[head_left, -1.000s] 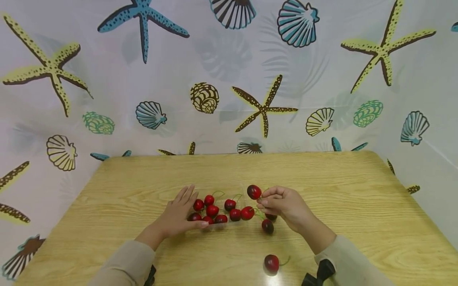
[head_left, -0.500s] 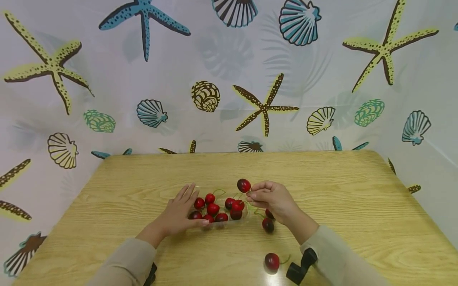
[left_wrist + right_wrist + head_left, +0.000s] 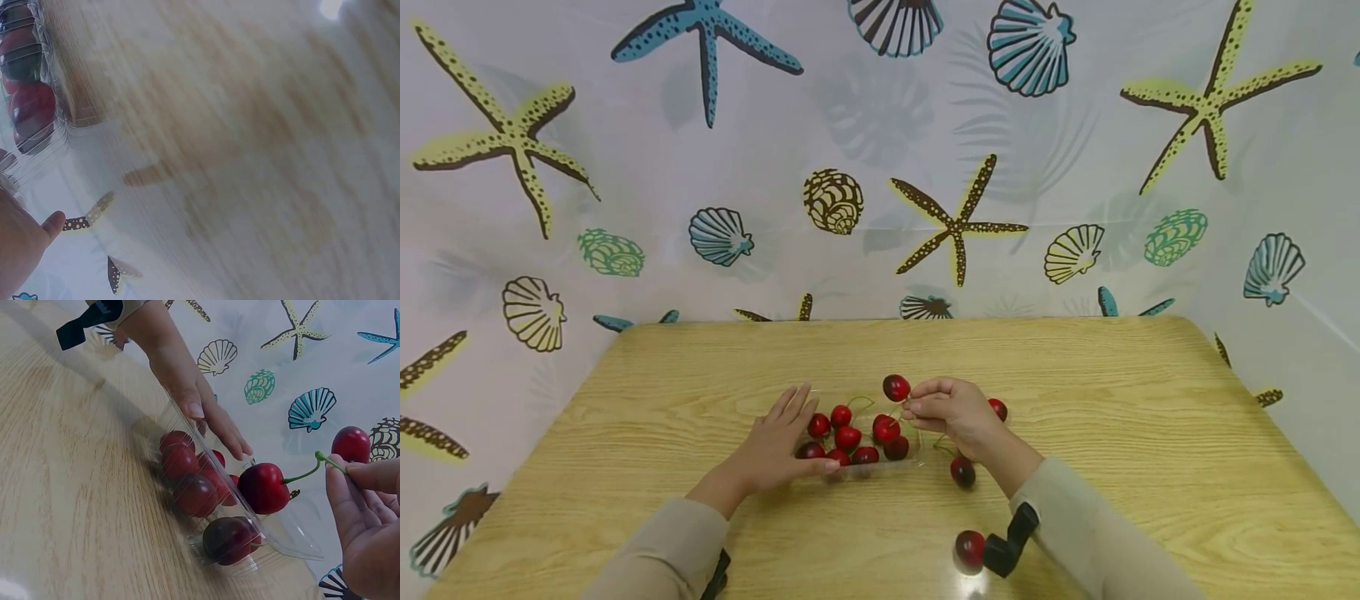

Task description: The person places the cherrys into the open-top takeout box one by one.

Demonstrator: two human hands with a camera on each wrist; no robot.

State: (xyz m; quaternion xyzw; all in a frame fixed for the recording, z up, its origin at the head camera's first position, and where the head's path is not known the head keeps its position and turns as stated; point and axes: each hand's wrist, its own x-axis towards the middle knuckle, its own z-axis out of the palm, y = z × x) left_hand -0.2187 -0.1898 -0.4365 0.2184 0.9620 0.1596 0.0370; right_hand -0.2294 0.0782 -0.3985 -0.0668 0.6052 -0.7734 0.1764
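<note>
Red cherry (image 3: 262, 489) pinched by stem (image 3: 302, 476) in right hand (image 3: 955, 417) over clear box (image 3: 913, 461), mid-frame; left hand (image 3: 769, 450) splayed against box. Likely loading; next: lower gently.

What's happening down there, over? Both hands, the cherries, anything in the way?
Left hand rests at the left end of the clear container. Right hand pinches a green stem, its cherry above the container. Possible obstacle: other cherries inside.

No readable text, label, brand, number or sign in any view.
</note>
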